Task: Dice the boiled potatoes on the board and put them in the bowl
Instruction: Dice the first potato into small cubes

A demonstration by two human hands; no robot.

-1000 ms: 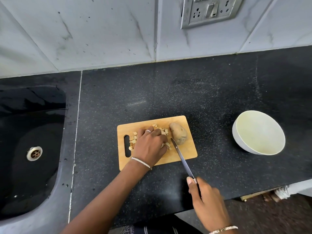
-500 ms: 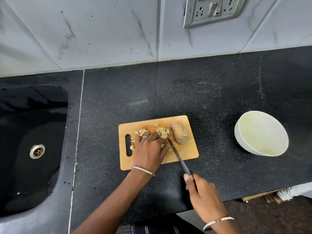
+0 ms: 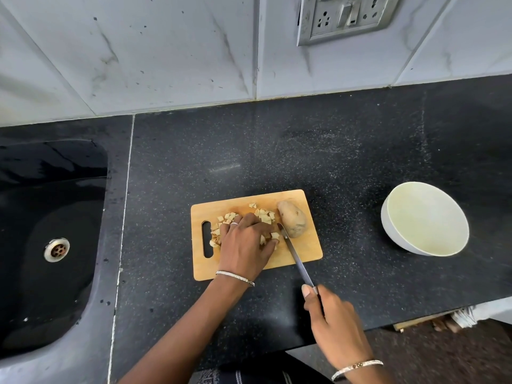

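A wooden cutting board [image 3: 302, 252] lies on the black counter. On it are several diced potato pieces [image 3: 264, 216] and one whole unpeeled potato [image 3: 292, 223] at its right end. My left hand [image 3: 245, 245] rests over the diced pile with fingers curled around some pieces. My right hand [image 3: 335, 325] grips the handle of a knife [image 3: 295, 253], whose tip lies on the board just left of the whole potato. A white bowl [image 3: 425, 218] stands to the right of the board, and it looks empty.
A black sink [image 3: 50, 245] with a metal drain fills the left side. Behind the counter rises a white tiled wall with a socket panel [image 3: 346, 18]. The counter's front edge runs near my right hand.
My left hand has drawn back a little over the diced pile, uncovering more pieces. The knife has shifted slightly left and toward the pile. The view has drifted a bit.
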